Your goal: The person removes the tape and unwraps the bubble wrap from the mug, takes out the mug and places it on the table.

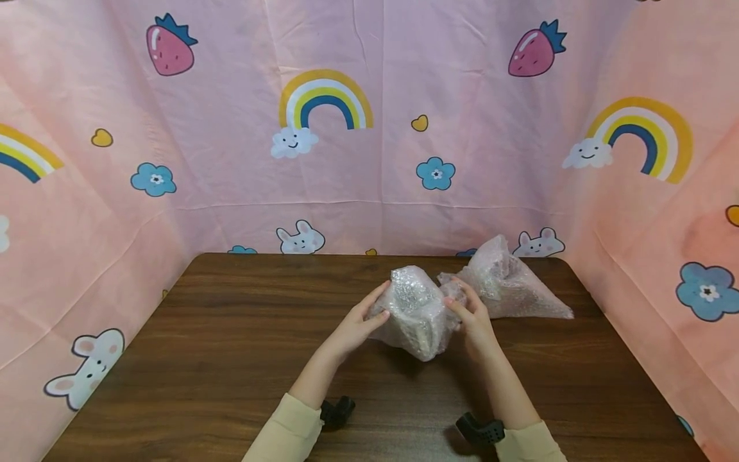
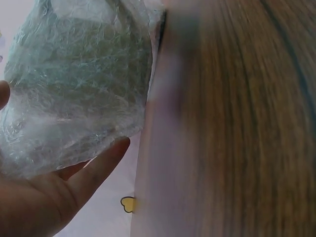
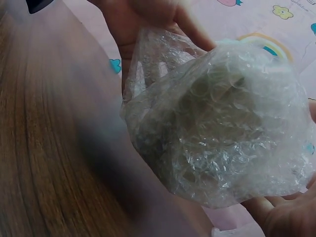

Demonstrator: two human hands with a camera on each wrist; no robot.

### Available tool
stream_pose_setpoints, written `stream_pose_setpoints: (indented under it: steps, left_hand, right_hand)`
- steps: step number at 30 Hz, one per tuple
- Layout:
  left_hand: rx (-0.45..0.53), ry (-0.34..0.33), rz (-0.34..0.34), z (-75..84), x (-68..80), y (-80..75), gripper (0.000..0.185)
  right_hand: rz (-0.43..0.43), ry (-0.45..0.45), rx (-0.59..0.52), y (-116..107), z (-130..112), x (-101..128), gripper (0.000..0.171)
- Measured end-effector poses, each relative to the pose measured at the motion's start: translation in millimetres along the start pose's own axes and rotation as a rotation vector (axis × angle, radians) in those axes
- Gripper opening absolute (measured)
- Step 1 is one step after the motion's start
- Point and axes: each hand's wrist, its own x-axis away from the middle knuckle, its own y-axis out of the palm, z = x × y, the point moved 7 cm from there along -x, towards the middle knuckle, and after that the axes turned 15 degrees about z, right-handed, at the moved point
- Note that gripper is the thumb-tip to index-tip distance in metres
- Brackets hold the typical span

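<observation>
A crumpled bundle of clear bubble wrap (image 1: 412,311) (image 2: 74,89) (image 3: 222,133) is held between both hands just above the dark wooden table (image 1: 231,333). My left hand (image 1: 360,317) (image 2: 59,192) presses its left side with straight fingers, the thumb lying on top. On the other side, my right hand (image 1: 470,314) (image 3: 281,215) cups the bundle, and its fingertips curl over the wrap's upper edge. In the right wrist view the left hand (image 3: 143,19) shows behind the bundle. What is inside the wrap is hidden.
A second, larger sheet of bubble wrap (image 1: 508,282) lies on the table behind the right hand, near the far right corner. Pink cloth printed with rainbows and strawberries (image 1: 369,179) walls the table on three sides. Black wrist mounts (image 1: 337,410) sit near the front edge.
</observation>
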Motion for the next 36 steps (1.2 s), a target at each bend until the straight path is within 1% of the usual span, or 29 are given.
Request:
stream_pose_setpoints:
  steps: [4, 10, 16, 25, 31, 34, 36]
  left_hand:
    - [-0.001, -0.007, -0.001, -2.8, -0.6, -2.0, 0.058]
    - [-0.011, -0.025, 0.003, -12.3, -1.7, -6.0, 0.058]
    - [-0.02, -0.042, -0.012, -19.9, -2.4, -8.4, 0.058]
    - [-0.056, -0.031, -0.014, -18.9, -2.1, -14.5, 0.059]
    - [-0.064, -0.015, -0.035, -17.1, -1.4, -15.9, 0.059]
    - [-0.065, -0.013, -0.042, -17.2, -1.3, -16.8, 0.059]
    - [-0.062, -0.006, -0.049, -17.5, -1.4, -17.4, 0.059]
  right_hand:
    - [-0.009, 0.011, -0.001, 2.1, 4.3, -1.5, 0.052]
    - [-0.021, 0.036, 0.014, 4.0, 13.6, -3.5, 0.055]
    - [-0.035, 0.056, 0.008, 5.5, 21.5, -5.1, 0.055]
    - [-0.057, 0.06, 0.026, 9.1, 24.6, -3.8, 0.056]
    - [-0.082, 0.063, 0.043, 9.4, 26.0, -3.1, 0.057]
    - [-0.09, 0.051, 0.078, 8.7, 24.9, -3.3, 0.057]
    - [-0.086, 0.023, 0.109, 7.7, 22.1, -3.5, 0.058]
